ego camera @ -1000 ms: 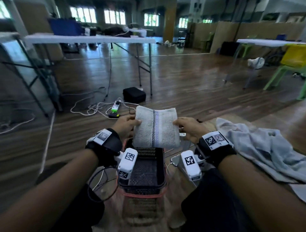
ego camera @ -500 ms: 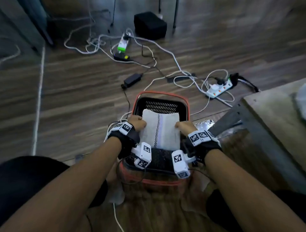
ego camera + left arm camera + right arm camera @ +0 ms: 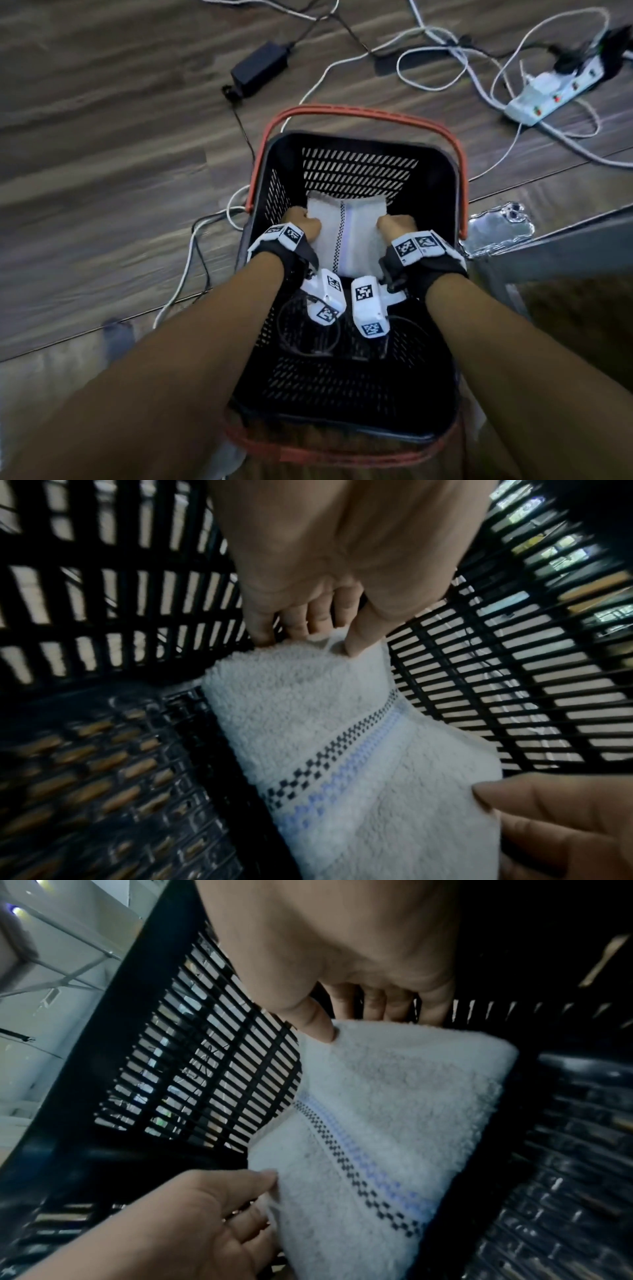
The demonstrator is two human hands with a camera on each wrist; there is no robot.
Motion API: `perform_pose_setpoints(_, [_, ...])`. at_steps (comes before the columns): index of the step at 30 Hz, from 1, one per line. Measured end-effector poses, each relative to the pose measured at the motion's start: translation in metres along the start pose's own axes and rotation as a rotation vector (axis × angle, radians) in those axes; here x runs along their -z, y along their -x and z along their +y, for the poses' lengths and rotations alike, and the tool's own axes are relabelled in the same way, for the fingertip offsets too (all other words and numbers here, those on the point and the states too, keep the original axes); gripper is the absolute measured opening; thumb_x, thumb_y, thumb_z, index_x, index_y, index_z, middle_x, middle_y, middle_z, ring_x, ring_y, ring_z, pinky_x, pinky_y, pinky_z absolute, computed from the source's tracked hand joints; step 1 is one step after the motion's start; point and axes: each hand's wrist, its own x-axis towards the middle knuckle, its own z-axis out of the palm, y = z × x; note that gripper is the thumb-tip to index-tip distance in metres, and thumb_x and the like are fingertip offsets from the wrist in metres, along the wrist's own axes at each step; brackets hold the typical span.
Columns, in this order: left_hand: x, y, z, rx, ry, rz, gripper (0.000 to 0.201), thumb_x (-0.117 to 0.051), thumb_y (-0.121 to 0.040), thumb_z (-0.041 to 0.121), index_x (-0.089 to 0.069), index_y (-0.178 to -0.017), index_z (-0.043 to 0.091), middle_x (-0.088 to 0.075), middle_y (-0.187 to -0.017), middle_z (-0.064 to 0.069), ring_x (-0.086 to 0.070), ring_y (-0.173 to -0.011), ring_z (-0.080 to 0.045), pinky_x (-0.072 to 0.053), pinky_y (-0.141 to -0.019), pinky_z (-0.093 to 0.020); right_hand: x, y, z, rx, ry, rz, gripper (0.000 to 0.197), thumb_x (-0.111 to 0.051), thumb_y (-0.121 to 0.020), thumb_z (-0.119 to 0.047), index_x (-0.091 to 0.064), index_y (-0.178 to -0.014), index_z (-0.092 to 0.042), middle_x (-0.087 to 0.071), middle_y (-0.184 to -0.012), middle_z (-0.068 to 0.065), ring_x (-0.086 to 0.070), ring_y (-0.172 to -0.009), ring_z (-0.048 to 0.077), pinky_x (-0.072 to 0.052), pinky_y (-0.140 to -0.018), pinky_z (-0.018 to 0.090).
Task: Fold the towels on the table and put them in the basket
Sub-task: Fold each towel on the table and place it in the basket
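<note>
Towel (image 3: 346, 236) lowered deeper into basket (image 3: 442, 192), pinched between both hands (image 3: 349, 228)

A white folded towel (image 3: 346, 236) of thick looped terry cloth, fuzzy and matt, carries a flat-woven band of dark checks and pale blue at frame centre. Around it, the black slatted basket (image 3: 359, 171) is hard moulded plastic with a faint sheen, its orange-red handle (image 3: 346, 111) smooth plastic too. The brown plank floor (image 3: 102, 137), left of frame, shows streaked wood grain and a dull gloss. At upper right, a white power strip (image 3: 555, 94) looks glossy plastic.
</note>
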Motion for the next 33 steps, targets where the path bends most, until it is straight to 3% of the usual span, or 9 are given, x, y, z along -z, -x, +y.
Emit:
perform_pose_setpoints(3, [-0.008, -0.014, -0.006, 0.025, 0.002, 0.026, 0.038, -0.048, -0.083, 0.008, -0.055, -0.118, -0.002, -0.060, -0.117, -0.017, -0.058, -0.105, -0.033, -0.046, -0.083, -0.032, -0.010, -0.006, 0.004, -0.016, -0.001, 0.008, 0.041, -0.043, -0.081, -0.018, -0.054, -0.114, 0.003, -0.059, -0.105, 0.017, -0.058, -0.101, 0.034, -0.045, -0.090, 0.035])
perform_pose_setpoints(5, [-0.013, -0.017, -0.012, 0.044, 0.005, 0.049, 0.042, -0.047, -0.083, 0.010, -0.053, -0.124, 0.001, -0.059, -0.123, -0.018, -0.057, -0.109, -0.033, -0.045, -0.085, -0.030, -0.014, -0.007, 0.008, -0.024, 0.020, 0.021, 0.054, -0.039, -0.073, -0.024, -0.051, -0.120, 0.001, -0.058, -0.115, 0.017, -0.057, -0.104, 0.035, -0.045, -0.097, 0.041])
perform_pose_setpoints(8, [-0.021, -0.012, -0.017, 0.009, 0.068, 0.127, 0.040, -0.046, -0.087, 0.005, -0.047, -0.127, 0.004, -0.056, -0.124, -0.014, -0.054, -0.113, -0.031, -0.041, -0.085, -0.025, -0.021, -0.003, 0.012, 0.070, 0.093, 0.083, 0.052, -0.041, -0.084, -0.017, -0.036, -0.134, -0.003, -0.040, -0.138, 0.020, -0.042, -0.124, 0.038, -0.034, -0.106, 0.043])
perform_pose_setpoints(13, [-0.037, -0.007, -0.030, -0.383, -0.282, 0.291, 0.054, -0.048, -0.088, 0.008, -0.033, -0.140, 0.008, -0.033, -0.145, -0.014, -0.032, -0.134, -0.028, -0.029, -0.111, -0.036, -0.039, 0.011, 0.023, 0.538, 0.514, 0.299, 0.049, -0.046, -0.088, -0.015, -0.035, -0.136, -0.011, -0.032, -0.141, 0.014, -0.029, -0.130, 0.032, -0.022, -0.108, 0.043])
perform_pose_setpoints(17, [-0.042, -0.013, -0.044, -0.529, -0.634, 0.209, 0.057, -0.032, -0.097, 0.026, -0.011, -0.148, 0.012, -0.009, -0.158, -0.005, -0.004, -0.146, -0.021, -0.015, -0.118, -0.042, -0.054, -0.003, 0.041, 0.624, 0.748, 0.271, 0.059, -0.045, -0.087, -0.021, -0.026, -0.142, -0.009, -0.023, -0.151, 0.013, -0.018, -0.140, 0.027, -0.013, -0.115, 0.046])
perform_pose_setpoints(21, [-0.056, -0.022, -0.056, -0.522, -0.710, 0.187, 0.057, -0.020, -0.099, 0.031, -0.004, -0.149, 0.012, -0.006, -0.158, -0.007, -0.003, -0.146, -0.023, -0.007, -0.118, -0.043, -0.073, -0.020, 0.062, 0.665, 0.789, 0.309, 0.064, -0.036, -0.093, -0.027, -0.011, -0.149, -0.009, -0.008, -0.158, 0.012, -0.002, -0.146, 0.026, -0.001, -0.118, 0.047])
perform_pose_setpoints(28, [-0.064, -0.024, -0.060, -0.503, -0.765, 0.244, 0.058, -0.018, -0.099, 0.032, 0.001, -0.149, 0.011, -0.001, -0.159, -0.007, 0.000, -0.146, -0.023, -0.002, -0.118, -0.042, -0.078, -0.025, 0.073, 0.695, 0.768, 0.309, 0.062, -0.028, -0.097, -0.029, -0.002, -0.150, -0.012, 0.002, -0.159, 0.009, 0.005, -0.147, 0.024, -0.001, -0.118, 0.045])
perform_pose_setpoints(31, [-0.050, -0.010, -0.046, -0.418, -0.846, 0.101, 0.061, -0.024, -0.097, 0.030, 0.001, -0.149, 0.010, 0.002, -0.159, -0.007, 0.003, -0.146, -0.026, -0.005, -0.117, -0.045, -0.061, -0.011, 0.061, 0.638, 0.842, 0.201, 0.063, -0.036, -0.095, -0.027, -0.008, -0.150, -0.014, 0.000, -0.159, 0.009, 0.003, -0.146, 0.024, -0.003, -0.118, 0.046])
perform_pose_setpoints(33, [-0.037, 0.006, -0.032, -0.335, -0.887, -0.010, 0.059, -0.033, -0.095, 0.025, -0.011, -0.147, 0.011, -0.006, -0.157, -0.009, -0.006, -0.145, -0.027, -0.014, -0.114, -0.048, -0.044, 0.004, 0.048, 0.560, 0.906, 0.079, 0.052, -0.039, -0.094, -0.026, -0.026, -0.143, -0.015, -0.016, -0.155, 0.010, -0.011, -0.144, 0.025, -0.013, -0.115, 0.045])
